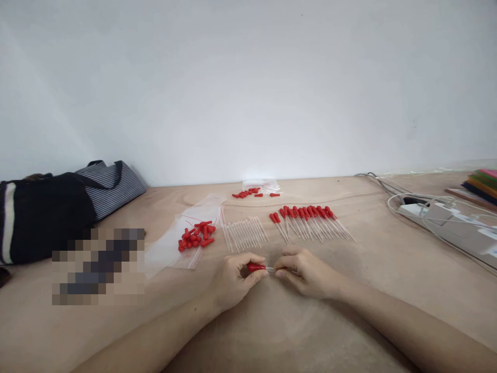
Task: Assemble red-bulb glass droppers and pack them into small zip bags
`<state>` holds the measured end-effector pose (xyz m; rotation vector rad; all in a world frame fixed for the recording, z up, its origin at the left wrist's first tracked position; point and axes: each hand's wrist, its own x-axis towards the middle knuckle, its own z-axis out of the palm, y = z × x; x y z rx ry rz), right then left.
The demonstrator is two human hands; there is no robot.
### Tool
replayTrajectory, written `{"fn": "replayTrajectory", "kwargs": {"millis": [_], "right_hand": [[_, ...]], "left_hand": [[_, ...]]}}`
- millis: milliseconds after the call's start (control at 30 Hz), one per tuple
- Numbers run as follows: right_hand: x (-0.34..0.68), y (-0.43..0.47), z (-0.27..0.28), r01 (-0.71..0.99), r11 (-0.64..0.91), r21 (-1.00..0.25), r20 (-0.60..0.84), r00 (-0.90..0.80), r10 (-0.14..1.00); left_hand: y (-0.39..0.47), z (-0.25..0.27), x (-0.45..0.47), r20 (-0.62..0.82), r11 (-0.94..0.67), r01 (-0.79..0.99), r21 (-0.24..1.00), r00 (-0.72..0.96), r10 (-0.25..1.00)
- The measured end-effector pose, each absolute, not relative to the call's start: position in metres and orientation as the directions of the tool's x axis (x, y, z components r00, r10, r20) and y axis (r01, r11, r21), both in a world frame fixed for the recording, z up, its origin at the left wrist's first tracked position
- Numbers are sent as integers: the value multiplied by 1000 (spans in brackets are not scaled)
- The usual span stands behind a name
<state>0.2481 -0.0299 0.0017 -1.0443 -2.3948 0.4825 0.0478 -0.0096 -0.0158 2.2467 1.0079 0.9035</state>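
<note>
Between thumb and fingers, my left hand is closed on a red rubber dropper bulb. A clear glass pipette tube runs from the bulb's narrow end into my right hand, whose fingers pinch it and hide its far part. Just beyond my hands lies a row of bare clear tubes. To its right are several droppers with red bulbs on their tubes, side by side. Left of the bare tubes, a pile of loose red bulbs rests on a clear plastic bag.
Farther back, more red bulbs lie by another plastic bag near the wall. A black bag and a striped bag stand at left. A white power strip with cables is at right, near a colourful stack.
</note>
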Motion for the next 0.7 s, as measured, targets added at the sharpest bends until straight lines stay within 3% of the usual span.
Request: {"fn": "replayTrajectory", "kwargs": {"millis": [67, 200, 333, 500, 700], "right_hand": [[254, -24, 1, 642, 579, -502, 282, -512, 811], [264, 6, -2, 754, 302, -583, 261, -178, 949], [263, 40, -3, 840, 87, -536, 232, 47, 972], [250, 61, -7, 881, -7, -473, 191, 110, 975], [251, 62, -10, 909, -82, -408, 155, 157, 975]], "left_hand": [[-6, -11, 43, 411, -629, 486, 606, 485, 771], [7, -3, 29, 565, -672, 595, 440, 399, 723], [17, -3, 19, 657, -658, 659, 364, 320, 683], [21, 0, 12, 683, -622, 732, 278, 305, 664], [41, 12, -19, 576, -306, 939, 159, 163, 801]]}}
